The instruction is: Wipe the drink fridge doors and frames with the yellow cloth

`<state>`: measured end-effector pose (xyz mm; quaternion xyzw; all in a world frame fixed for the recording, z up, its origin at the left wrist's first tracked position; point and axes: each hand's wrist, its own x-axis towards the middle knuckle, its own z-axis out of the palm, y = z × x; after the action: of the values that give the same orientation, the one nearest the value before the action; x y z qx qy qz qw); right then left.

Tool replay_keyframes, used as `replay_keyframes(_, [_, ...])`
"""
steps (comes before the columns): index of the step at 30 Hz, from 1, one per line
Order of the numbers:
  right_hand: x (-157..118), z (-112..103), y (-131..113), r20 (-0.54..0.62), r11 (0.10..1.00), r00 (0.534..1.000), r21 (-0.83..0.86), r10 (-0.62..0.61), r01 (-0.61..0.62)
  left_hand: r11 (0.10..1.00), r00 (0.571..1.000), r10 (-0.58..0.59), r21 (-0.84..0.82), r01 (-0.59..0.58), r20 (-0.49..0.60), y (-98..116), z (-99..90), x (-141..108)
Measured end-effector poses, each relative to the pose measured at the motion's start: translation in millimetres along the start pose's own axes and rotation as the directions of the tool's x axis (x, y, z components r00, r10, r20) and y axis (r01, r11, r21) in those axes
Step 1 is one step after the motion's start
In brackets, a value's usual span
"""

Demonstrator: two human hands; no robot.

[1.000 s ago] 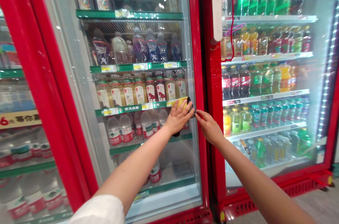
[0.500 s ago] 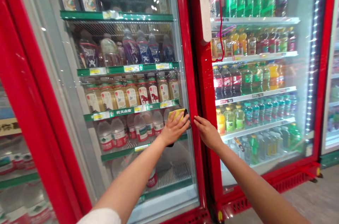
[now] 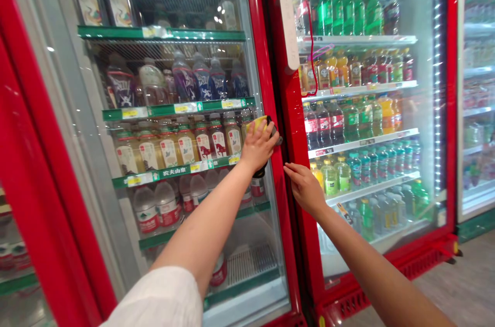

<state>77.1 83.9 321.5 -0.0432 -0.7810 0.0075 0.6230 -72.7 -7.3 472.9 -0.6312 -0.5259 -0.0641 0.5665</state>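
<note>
A yellow cloth with dark edges (image 3: 258,121) lies under my left hand (image 3: 258,147), which presses it against the right edge of the left fridge's glass door (image 3: 247,234), beside the red frame. The fingers of that hand are spread over the cloth, and part of it hangs below the palm. Lower and to the right, my right hand (image 3: 305,187) touches the red door frame (image 3: 296,146) near the gap between the two fridges. Its fingers are close together, and I see nothing in them.
Behind the left glass stand rows of bottles (image 3: 185,146) on green-edged shelves. The right fridge holds more bottles (image 3: 350,12). A white vertical handle (image 3: 289,28) with a red cord (image 3: 312,59) is above my right hand. Another fridge (image 3: 477,110) stands far right.
My left hand has moved up along the door edge with the cloth. My right hand stays at the frame. The view has shifted slightly to the right.
</note>
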Motion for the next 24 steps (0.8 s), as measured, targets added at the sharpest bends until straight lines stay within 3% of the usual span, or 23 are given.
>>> replay_keyframes(3, [4.1,-0.5,-5.5,-0.009,1.0,1.0,0.013,-0.003,0.003,0.986,0.985,-0.17,0.0,0.17,-0.02,-0.6,-8.6,-12.2])
replay_keyframes(5, [4.7,-1.8,-8.9,-0.021,1.0,1.0,0.02,-0.003,0.004,0.979,0.979,-0.203,0.007,0.203,-0.012,8.8,-7.0,-30.7])
replay_keyframes(9, [4.4,-7.7,-14.5,-0.021,1.0,1.0,0.023,0.0,0.001,0.996,0.996,-0.084,0.018,0.083,0.017,34.1,7.2,-69.5])
replay_keyframes(12, [8.7,-13.7,-16.3,-0.027,1.0,1.0,0.023,0.004,-0.003,1.0,1.0,0.013,0.018,-0.013,0.024,37.7,14.3,-73.6])
replay_keyframes(16, [20.7,-19.2,-15.5,-0.057,0.999,0.998,0.033,0.017,-0.015,0.999,0.998,0.039,-0.017,-0.038,0.056,8.9,1.4,-35.5])
replay_keyframes(19, [28.1,-18.8,-15.6,-0.044,0.999,0.999,0.044,-0.002,0.004,0.998,0.997,-0.057,-0.007,0.058,0.048,-23.0,-21.9,-8.0])
replay_keyframes(21, [30.4,-15.6,-16.9,-0.035,0.999,0.999,0.048,-0.024,0.025,0.991,0.99,-0.137,0.011,0.137,0.025,-36.9,-35.5,-8.6])
replay_keyframes(24, [30.8,-6.6,-20.6,-0.037,0.997,0.999,0.065,-0.026,0.029,0.974,0.976,-0.218,0.057,0.219,-0.026,-36.4,-41.7,-41.5])
